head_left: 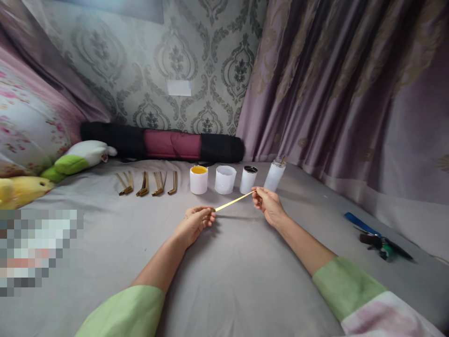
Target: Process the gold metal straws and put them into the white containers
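A thin, gold-coloured strip [232, 203] is stretched slantwise between my two hands, above the grey sheet. My left hand [194, 223] pinches its lower, wider end. The upper right end is between the fingertips of my right hand [269, 203], just in front of the cups. Behind my left hand, several small groups of bent, gold-brown strips [158, 184] lie in a row. To their right stand a white cup with yellow inside [199, 182], a whitish cup [225, 181] and a white cup with a dark inside [249, 180].
A tall jar [274, 177] with a thin stick in it stands right of the cups. A black and maroon roll [171, 144] lies along the wall. Plush toys [82, 157] are at left. A blue strip [361, 223] and dark tools [384, 245] lie at right.
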A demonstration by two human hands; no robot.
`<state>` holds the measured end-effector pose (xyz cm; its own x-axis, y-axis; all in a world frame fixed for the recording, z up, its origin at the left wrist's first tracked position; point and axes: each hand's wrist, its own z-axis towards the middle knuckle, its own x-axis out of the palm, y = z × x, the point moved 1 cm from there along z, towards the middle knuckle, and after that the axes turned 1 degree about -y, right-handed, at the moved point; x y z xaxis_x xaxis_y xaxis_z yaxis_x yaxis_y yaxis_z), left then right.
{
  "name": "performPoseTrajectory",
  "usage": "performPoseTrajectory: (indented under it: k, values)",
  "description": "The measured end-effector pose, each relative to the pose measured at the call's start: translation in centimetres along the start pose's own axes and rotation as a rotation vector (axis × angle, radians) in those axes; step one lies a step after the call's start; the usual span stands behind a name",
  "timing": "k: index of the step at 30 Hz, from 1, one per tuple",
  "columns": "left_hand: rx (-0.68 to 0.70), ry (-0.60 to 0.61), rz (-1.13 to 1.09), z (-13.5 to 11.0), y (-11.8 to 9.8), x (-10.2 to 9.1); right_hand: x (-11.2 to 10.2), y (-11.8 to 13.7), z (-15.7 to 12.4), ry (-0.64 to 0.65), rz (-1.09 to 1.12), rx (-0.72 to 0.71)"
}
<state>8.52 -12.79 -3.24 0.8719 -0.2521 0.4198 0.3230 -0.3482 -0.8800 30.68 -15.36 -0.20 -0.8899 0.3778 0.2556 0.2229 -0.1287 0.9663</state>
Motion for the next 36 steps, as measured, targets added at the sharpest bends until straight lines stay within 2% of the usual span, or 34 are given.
performPoseTrajectory:
  k: [11, 17, 27, 36]
  values:
    - [-0.003, 0.036, -0.022, 0.3, 0.2, -0.5, -0.6, 0.1, 0.1, -0.025, -0.005, -0.023]
    - [-0.029, -0.003, -0.043, 0.1, 0.0, -0.4, -1.8, 0.8, 0.4, -0.074, -0.013, -0.035]
    - [-0.057, -0.029, -0.077, -0.1, -0.4, -0.5, -4.8, 3.5, 1.4, -0.155, 0.007, -0.117]
    - [-0.065, -0.037, -0.109, -0.1, -0.6, -0.6, -7.3, 7.2, 1.9, -0.251, 0.012, -0.215]
